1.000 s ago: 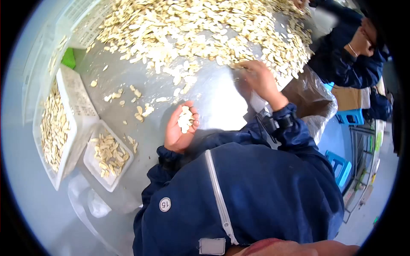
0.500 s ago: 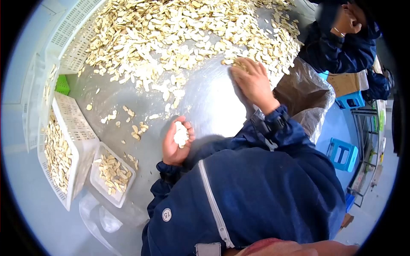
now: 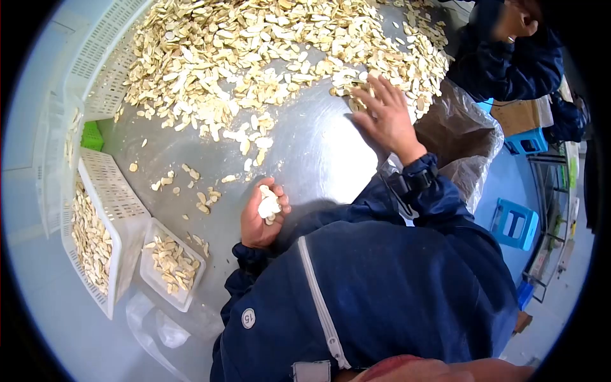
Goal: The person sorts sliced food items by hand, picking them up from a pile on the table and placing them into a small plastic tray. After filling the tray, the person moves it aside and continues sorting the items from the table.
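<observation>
My left hand [image 3: 262, 216], palm up with its fingers curled, holds several pale dried slices [image 3: 269, 205] above the metal table's near edge. My right hand [image 3: 389, 121] is palm down at the lower right edge of a large pile of cream and tan dried slices [image 3: 254, 48]. Its fingers are spread, over or touching slices at the pile's edge; what lies beneath the fingertips is hidden. Between the hands is the bare metal tabletop [image 3: 312, 140]. Loose slices [image 3: 203, 200] are scattered left of my left hand.
At left stand a white perforated basket [image 3: 121, 197] of slices and a small white tray [image 3: 145, 270] with more. A bag-lined bin [image 3: 487, 143] is beside my right forearm. Another person's sleeve [image 3: 522, 73] is at upper right. A blue stool [image 3: 514, 223] stands on the floor.
My right hand has shifted slightly right, its fingers now more spread and apart from some slices at the pile's edge. My left hand still holds its slices, nearly in place.
</observation>
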A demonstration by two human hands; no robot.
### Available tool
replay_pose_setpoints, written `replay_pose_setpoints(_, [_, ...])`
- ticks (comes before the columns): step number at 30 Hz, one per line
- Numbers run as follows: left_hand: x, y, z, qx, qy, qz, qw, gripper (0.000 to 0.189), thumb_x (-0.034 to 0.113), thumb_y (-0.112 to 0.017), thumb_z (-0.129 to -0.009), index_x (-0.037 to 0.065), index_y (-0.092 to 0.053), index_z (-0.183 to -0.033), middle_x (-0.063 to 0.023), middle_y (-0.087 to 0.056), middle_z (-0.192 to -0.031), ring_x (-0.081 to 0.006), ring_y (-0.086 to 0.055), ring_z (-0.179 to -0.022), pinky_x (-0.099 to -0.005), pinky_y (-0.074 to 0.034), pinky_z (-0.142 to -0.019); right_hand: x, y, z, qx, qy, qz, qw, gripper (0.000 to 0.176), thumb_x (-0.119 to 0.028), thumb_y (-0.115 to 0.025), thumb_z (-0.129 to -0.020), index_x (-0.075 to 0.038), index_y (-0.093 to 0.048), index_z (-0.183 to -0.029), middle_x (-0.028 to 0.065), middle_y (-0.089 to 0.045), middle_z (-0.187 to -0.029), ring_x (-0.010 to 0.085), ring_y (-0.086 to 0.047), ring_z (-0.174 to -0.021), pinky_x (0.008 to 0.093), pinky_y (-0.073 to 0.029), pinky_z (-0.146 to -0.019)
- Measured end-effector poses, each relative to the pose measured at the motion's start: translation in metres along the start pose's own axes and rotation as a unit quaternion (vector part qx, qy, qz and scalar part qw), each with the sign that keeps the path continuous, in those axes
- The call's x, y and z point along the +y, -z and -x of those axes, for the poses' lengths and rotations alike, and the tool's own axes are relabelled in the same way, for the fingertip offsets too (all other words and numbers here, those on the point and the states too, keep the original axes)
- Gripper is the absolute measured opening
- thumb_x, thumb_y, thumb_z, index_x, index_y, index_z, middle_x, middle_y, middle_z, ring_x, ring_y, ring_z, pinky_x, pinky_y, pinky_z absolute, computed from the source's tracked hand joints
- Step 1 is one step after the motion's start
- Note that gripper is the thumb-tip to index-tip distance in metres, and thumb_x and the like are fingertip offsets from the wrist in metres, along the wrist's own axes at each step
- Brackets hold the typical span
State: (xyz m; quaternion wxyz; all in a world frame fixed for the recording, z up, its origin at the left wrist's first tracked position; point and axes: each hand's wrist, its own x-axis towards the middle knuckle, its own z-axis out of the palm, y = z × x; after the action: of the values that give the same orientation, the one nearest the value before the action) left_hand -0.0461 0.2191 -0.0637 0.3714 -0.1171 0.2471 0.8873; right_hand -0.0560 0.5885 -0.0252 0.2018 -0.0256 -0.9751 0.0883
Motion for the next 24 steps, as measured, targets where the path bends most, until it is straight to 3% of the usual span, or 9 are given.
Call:
replay_pose_setpoints(3, [-0.001, 0.002, 0.001, 0.004, -0.007, 0.017, 1.0, 0.035, 0.033, -0.039, -0.115, 0.009, -0.058, -0.134, -0.0078, -0.061, -0.109, -0.0208, -0.061, -0.093, -0.0368, -0.055, -0.079, 0.003, -0.012, 0.003, -0.035, -0.024, 0.003, 0.999, 0.042, -0.044, -0.073, -0.095, -0.028, -0.07, -0.133, 0.0094, -0.058, -0.15, 0.0356, -0.046, -0.145, 0.0593, -0.033, -0.12])
replay_pose_setpoints(6, [-0.003, 0.003, 0.004, 0.007, -0.022, 0.024, 0.999, 0.036, 0.033, -0.038, -0.116, 0.009, -0.057, -0.135, -0.008, -0.061, -0.11, -0.0205, -0.061, -0.092, -0.0368, -0.055, -0.079, 0.033, -0.004, 0.02, 0.008, -0.048, -0.046, 0.998, 0.026, -0.026, -0.072, -0.096, -0.016, -0.074, -0.12, 0.0077, -0.067, -0.138, 0.0325, -0.057, -0.133, 0.0486, -0.042, -0.113])
replay_pose_setpoints(8, [-0.003, 0.004, 0.004, 0.004, -0.024, 0.028, 0.999, 0.036, 0.032, -0.038, -0.116, 0.009, -0.057, -0.135, -0.0082, -0.061, -0.11, -0.0207, -0.061, -0.092, -0.0372, -0.055, -0.08, 0.047, 0.014, 0.037, 0.022, -0.064, -0.005, 0.998, 0.019, -0.018, -0.071, -0.096, -0.011, -0.075, -0.114, 0.0067, -0.07, -0.132, 0.0306, -0.061, -0.126, 0.0451, -0.046, -0.106])
replay_pose_setpoints(13, [-0.001, 0.003, 0.001, -0.021, -0.009, 0.026, 0.999, 0.036, 0.032, -0.038, -0.115, 0.009, -0.056, -0.137, -0.0087, -0.061, -0.112, -0.0214, -0.061, -0.094, -0.038, -0.055, -0.081, 0.088, 0.039, 0.068, 0.033, -0.137, 0.139, 0.98, 0.027, -0.007, -0.066, -0.092, -0.014, -0.074, -0.117, 0.0103, -0.066, -0.137, 0.0328, -0.06, -0.128, 0.045, -0.044, -0.112])
replay_pose_setpoints(15, [-0.001, 0.006, 0.002, -0.027, -0.006, 0.023, 0.999, 0.036, 0.031, -0.039, -0.115, 0.009, -0.055, -0.139, -0.0089, -0.061, -0.113, -0.0216, -0.06, -0.095, -0.0383, -0.055, -0.081, 0.081, 0.04, 0.057, 0.048, -0.126, 0.075, 0.988, 0.031, -0.005, -0.066, -0.091, -0.014, -0.073, -0.12, 0.0114, -0.066, -0.138, 0.0346, -0.06, -0.128, 0.0458, -0.046, -0.111])
replay_pose_setpoints(17, [-0.002, 0.006, 0.001, -0.028, -0.006, 0.018, 0.999, 0.036, 0.031, -0.04, -0.114, 0.009, -0.054, -0.139, -0.0093, -0.061, -0.114, -0.022, -0.06, -0.096, -0.0383, -0.054, -0.082, 0.064, 0.027, 0.035, 0.052, -0.095, -0.008, 0.994, 0.037, -0.002, -0.067, -0.089, -0.013, -0.072, -0.125, 0.0134, -0.065, -0.139, 0.0377, -0.06, -0.126, 0.0464, -0.049, -0.107])
replay_pose_setpoints(20, [-0.003, 0.012, 0.001, -0.064, -0.014, 0.041, 0.997, 0.037, 0.03, -0.042, -0.114, 0.009, -0.053, -0.142, -0.0104, -0.061, -0.116, -0.0247, -0.061, -0.101, -0.0397, -0.054, -0.088, -0.004, 0.011, -0.012, -0.018, -0.012, -0.157, 0.987, 0.039, -0.009, -0.072, -0.091, -0.015, -0.071, -0.129, 0.0138, -0.064, -0.14, 0.0366, -0.06, -0.127, 0.0437, -0.049, -0.108])
replay_pose_setpoints(22, [-0.005, 0.017, 0.0, -0.065, -0.018, 0.035, 0.997, 0.037, 0.031, -0.043, -0.114, 0.009, -0.053, -0.142, -0.0103, -0.062, -0.117, -0.0248, -0.062, -0.104, -0.0391, -0.054, -0.09, -0.049, -0.011, -0.039, -0.079, 0.07, -0.226, 0.968, 0.043, -0.02, -0.075, -0.092, -0.019, -0.069, -0.134, 0.0146, -0.062, -0.143, 0.039, -0.057, -0.133, 0.0459, -0.047, -0.111])
replay_pose_setpoints(24, [-0.005, 0.017, 0.0, -0.064, -0.033, 0.024, 0.997, 0.038, 0.032, -0.043, -0.114, 0.009, -0.053, -0.142, -0.0102, -0.062, -0.117, -0.0241, -0.062, -0.104, -0.0385, -0.054, -0.089, -0.097, -0.033, -0.054, -0.091, 0.185, -0.2, 0.958, 0.047, -0.034, -0.074, -0.094, -0.023, -0.067, -0.139, 0.0145, -0.056, -0.151, 0.0416, -0.048, -0.142, 0.0519, -0.041, -0.117])
